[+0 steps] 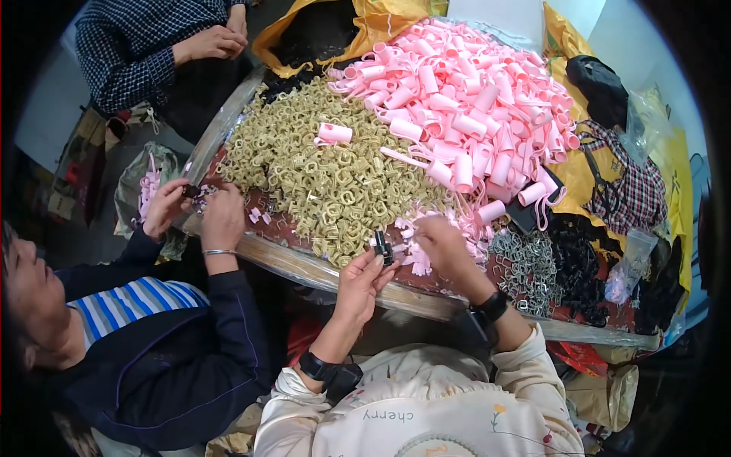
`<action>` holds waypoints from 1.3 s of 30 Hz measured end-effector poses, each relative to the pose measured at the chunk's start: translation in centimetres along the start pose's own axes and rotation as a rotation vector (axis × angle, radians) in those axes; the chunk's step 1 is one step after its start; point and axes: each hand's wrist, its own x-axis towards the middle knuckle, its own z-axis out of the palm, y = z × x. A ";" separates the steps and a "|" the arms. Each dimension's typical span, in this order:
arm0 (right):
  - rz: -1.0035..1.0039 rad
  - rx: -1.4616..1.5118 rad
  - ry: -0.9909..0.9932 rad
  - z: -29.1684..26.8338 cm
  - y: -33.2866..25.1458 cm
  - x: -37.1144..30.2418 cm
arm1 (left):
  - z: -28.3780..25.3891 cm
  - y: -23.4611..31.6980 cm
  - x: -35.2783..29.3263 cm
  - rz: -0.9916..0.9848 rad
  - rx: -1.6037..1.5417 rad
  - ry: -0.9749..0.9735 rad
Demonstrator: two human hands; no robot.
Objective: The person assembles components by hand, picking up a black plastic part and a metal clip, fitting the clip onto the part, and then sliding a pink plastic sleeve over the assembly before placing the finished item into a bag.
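Note:
My left hand (361, 283), over the table's front edge, grips a small black plastic piece (382, 248) between thumb and fingers. Just right of it, my right hand (443, 245) hovers above a heap of small pink plastic pieces (419, 261). Its fingers are drawn together, and whatever they pinch is too small to make out. Beyond my hands spreads a large pile of olive-gold ring-shaped pieces (320, 179), with one pink cylinder (335, 133) lying on it. Behind and to the right rises a heap of pink tubes with straps (472, 114).
Metal hooks (525, 266) and black parts (582, 266) lie at the right, beside a clear plastic bag (630, 259). A wooden rim (297, 266) edges the table. On the left, one co-worker's hands (217, 217) handle a small dark piece; another person's hands (213, 43) rest farther back.

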 end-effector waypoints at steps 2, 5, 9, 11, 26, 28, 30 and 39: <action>0.126 0.207 -0.043 -2.3 -1.3 -0.7 | 0.8 -0.1 -0.5 -0.050 0.018 -0.044; 0.382 0.622 -0.116 -4.7 -2.9 -1.7 | 1.9 -0.9 -0.8 -0.132 0.022 -0.099; 0.424 0.877 -0.187 -4.8 -3.1 -3.5 | 3.1 -2.0 -0.7 -0.250 -0.006 -0.166; 0.297 0.738 -0.116 -4.6 -2.5 -4.0 | 3.4 -2.4 -0.6 -0.278 -0.028 -0.185; 0.416 0.335 0.046 -7.4 0.8 -7.7 | 2.4 -1.1 1.9 0.212 0.520 -0.116; 0.240 -0.071 -0.085 -8.6 1.2 -8.3 | 2.6 -0.6 2.2 0.319 0.719 -0.100; 0.220 -0.193 -0.109 -7.0 1.3 -9.0 | 3.1 -0.1 2.4 0.565 1.122 -0.061; 0.068 -0.525 -0.059 -5.9 2.0 -8.5 | 2.9 -2.9 2.5 0.040 0.361 -0.175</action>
